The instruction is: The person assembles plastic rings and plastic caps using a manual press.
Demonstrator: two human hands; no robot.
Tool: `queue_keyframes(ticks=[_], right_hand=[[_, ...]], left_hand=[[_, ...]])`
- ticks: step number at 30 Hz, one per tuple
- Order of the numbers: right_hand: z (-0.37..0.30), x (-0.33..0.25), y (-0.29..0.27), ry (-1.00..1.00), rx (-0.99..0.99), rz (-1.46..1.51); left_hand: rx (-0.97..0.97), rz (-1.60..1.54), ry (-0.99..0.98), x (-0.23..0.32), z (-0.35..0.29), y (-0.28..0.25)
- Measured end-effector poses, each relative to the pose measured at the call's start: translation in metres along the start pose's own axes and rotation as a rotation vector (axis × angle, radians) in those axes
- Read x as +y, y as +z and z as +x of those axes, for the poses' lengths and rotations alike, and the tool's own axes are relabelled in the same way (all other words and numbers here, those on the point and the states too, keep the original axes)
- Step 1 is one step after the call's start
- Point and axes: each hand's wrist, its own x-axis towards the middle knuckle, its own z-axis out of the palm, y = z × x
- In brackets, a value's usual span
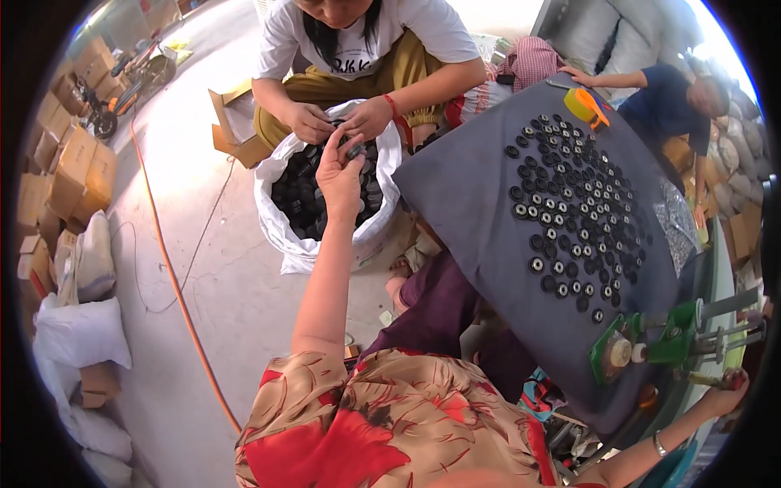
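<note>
My left hand (340, 169) is stretched out over a white sack (268, 183) full of black round parts (297, 191). A small black round part (355, 151) is pinched between its thumb and fingers. At the lower right my right hand (726, 394) is closed round the handle (704, 379) of a green hand press (675, 337). That press stands at the near right end of the table. Many small black wheels (561, 207), several with silvery metal centres, lie spread over the dark grey tabletop (464, 187).
Across the sack sits a person in a white shirt (370, 49), both hands above its opening. Another person in dark blue (663, 106) leans at the table's far right. An orange tape dispenser (587, 107) and a clear bag of small metal pieces (677, 224) lie on the table. An orange hose (167, 252) crosses the floor.
</note>
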Motion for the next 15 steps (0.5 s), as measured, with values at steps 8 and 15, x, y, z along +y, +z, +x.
queue_keyframes(ticks=[8,15], right_hand=[[-0.034,-0.03,0.031,-0.043,0.057,-0.137],[-0.002,0.0,0.005,-0.009,0.05,-0.032]], left_hand=[[0.105,0.002,-0.083,-0.006,0.018,-0.023],[0.414,-0.837,-0.469,-0.031,0.032,-0.06]])
